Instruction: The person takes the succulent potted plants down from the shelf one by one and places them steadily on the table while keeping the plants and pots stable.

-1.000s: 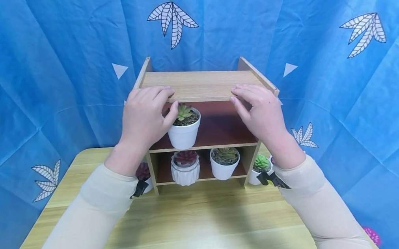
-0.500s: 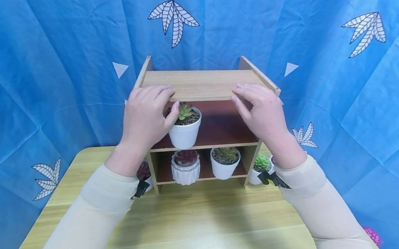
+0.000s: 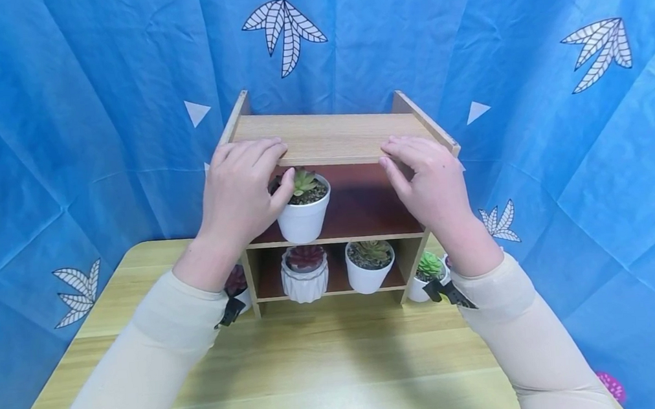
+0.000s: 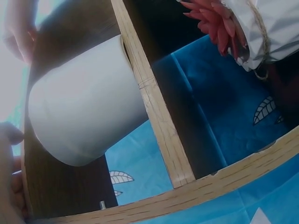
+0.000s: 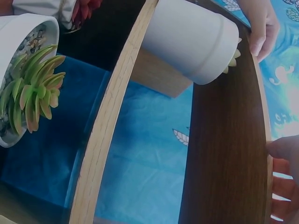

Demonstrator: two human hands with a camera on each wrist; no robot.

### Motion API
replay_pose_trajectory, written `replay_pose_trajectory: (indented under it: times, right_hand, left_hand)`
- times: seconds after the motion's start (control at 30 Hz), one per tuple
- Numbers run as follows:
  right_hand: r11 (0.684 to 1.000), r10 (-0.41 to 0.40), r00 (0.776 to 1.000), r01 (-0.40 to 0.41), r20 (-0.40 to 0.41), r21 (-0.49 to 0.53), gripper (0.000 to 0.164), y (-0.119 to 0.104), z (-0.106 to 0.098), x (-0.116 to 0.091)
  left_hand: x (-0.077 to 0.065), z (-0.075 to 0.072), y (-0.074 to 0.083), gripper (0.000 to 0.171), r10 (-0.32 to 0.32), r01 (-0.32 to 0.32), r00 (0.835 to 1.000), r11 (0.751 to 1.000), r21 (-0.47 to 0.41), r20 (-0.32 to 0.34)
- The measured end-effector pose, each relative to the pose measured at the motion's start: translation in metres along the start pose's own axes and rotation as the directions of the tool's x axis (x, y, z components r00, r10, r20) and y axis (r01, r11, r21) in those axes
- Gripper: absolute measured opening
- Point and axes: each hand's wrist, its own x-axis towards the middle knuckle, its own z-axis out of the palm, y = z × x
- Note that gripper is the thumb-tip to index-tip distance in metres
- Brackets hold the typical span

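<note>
Both hands hold the front edge of the top board (image 3: 327, 136) of a small wooden shelf unit, fingers on top and thumbs at the front edge. The left hand (image 3: 241, 186) is near the left end, the right hand (image 3: 430, 176) near the right end. Below the left thumb, a green succulent in a smooth white pot (image 3: 304, 223) stands on the middle board, partly covered by that hand. On the bottom board are a dark red succulent in a ribbed white pot (image 3: 305, 284) and a green-brown succulent in a white pot (image 3: 366, 278). Twine circles the ribbed pot (image 4: 268, 37).
Beside the unit on the left, a dark red potted succulent (image 3: 236, 281) is half hidden by the left wrist. To the right stands a bright green potted succulent (image 3: 429, 266). Under everything is a wooden table (image 3: 330, 366); a blue patterned curtain (image 3: 120, 106) hangs behind and around.
</note>
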Motion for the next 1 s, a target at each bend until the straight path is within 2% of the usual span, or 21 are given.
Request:
replay_pose_trajectory:
  times: [0.23,0.5,0.73,1.0]
  right_hand:
    - [1.000,0.002,1.000,-0.002,0.001,-0.003,0.028,0.000,0.001,0.000]
    - [1.000,0.002,1.000,-0.002,0.005,-0.009,0.029,0.000,0.000,0.000]
    - [1.000,-0.004,1.000,0.004,0.009,-0.006,0.029,0.001,0.000,0.000]
    - [1.000,-0.005,1.000,0.005,0.008,-0.007,0.028,0.000,0.000,0.000]
  left_hand:
    - [-0.003,0.001,0.001,0.037,0.020,-0.020,0.999,1.000,-0.003,-0.028]
    - [-0.008,0.001,0.002,0.041,0.041,-0.040,0.999,0.999,0.017,-0.023]
    - [-0.015,0.002,0.004,0.047,0.033,-0.033,0.999,0.999,-0.007,-0.019]
    - [-0.023,0.007,0.005,0.052,0.044,-0.046,0.998,0.998,-0.033,-0.053]
